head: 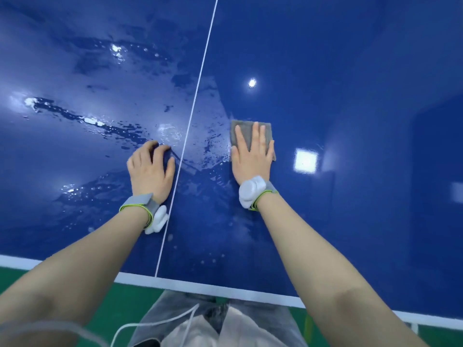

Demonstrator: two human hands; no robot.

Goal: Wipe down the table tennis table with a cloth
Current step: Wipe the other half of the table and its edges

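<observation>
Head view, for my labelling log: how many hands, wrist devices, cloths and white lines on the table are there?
Bare hands: 2, left hand, right hand
White wrist devices on grey straps: 2
Grey square cloths: 1
White lines on the blue table: 2
Total: 7

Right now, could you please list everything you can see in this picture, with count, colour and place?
table tennis table: one, glossy blue with white edge band, fills most of the view
centre line: one, white, runs up the table between the hands
wet streaks: many, shiny, mostly left of the line
cloth: one, grey, flat on the table right of the line
floor: green, below the near table edge
cable: one, white, at the bottom
trousers: grey, at the bottom
wristbands: two, grey and green with white units
left hand: fingers bent, fingertips resting on the table
right hand: flat, pressing on the cloth
</observation>
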